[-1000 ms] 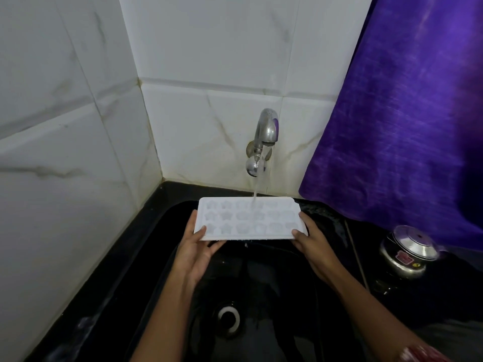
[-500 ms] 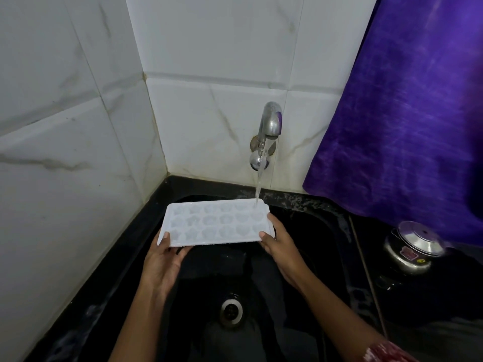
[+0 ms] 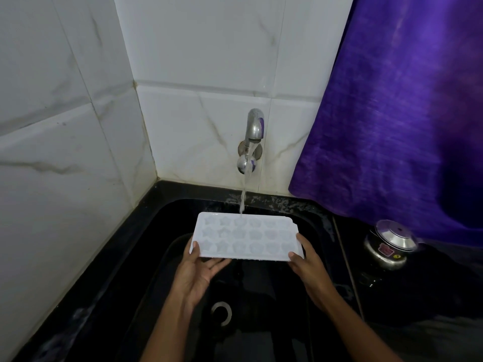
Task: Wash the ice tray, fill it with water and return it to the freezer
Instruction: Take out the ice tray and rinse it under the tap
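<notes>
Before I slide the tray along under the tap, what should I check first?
1. Grip: the left hand and right hand each hold one end of the white plastic ice tray, thumbs on top: ok.
2. The water stream from the steel wall tap lands on the tray's far row: ok.
3. The tray is over the black sink basin, so any spill falls in: ok.
4. Tray held level: cannot tell.
5. Every cell filled: cannot tell; the water level in the cells does not show.
6. Tap shut off: not ok, it is running.
</notes>
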The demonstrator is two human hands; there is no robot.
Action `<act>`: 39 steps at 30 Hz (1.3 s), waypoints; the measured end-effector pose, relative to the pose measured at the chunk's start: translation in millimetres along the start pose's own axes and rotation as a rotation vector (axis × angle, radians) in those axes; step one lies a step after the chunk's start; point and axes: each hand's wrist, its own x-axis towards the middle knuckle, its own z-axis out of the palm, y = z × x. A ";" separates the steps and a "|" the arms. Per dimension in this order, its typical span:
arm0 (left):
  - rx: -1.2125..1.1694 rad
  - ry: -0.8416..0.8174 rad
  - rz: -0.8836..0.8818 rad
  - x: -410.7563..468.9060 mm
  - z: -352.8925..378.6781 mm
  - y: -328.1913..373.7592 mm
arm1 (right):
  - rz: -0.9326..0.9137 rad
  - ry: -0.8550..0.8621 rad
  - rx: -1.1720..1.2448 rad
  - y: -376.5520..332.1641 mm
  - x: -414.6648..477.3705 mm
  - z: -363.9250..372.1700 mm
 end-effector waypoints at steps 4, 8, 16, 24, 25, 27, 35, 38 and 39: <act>-0.073 -0.006 -0.038 -1.6 16.0 -14.8 | 0.004 0.057 0.012 2.6 4.8 -19.7; -0.062 0.000 -0.053 0.7 28.7 -26.7 | -0.008 0.082 0.010 -1.9 9.0 -37.5; -0.030 0.045 0.010 5.2 27.8 -25.8 | -0.110 0.110 -0.368 -28.1 13.7 -43.1; 0.054 0.098 0.096 2.9 -8.5 5.5 | -0.607 0.086 -0.988 -122.9 65.5 33.3; 0.047 0.101 0.100 2.0 -10.4 7.7 | -0.652 0.055 -1.100 -135.1 75.3 45.8; 0.046 0.104 0.114 0.5 -12.5 11.0 | -0.723 0.037 -1.283 -151.2 95.9 68.4; 0.024 0.142 0.134 2.5 -16.2 15.7 | -0.619 -0.065 -1.328 -166.1 115.2 95.1; 0.025 0.145 0.134 3.4 -16.6 17.3 | -0.631 -0.067 -1.260 -168.6 124.0 99.3; 0.029 0.147 0.133 3.6 -17.4 17.9 | -0.642 -0.064 -1.229 -167.7 127.6 99.7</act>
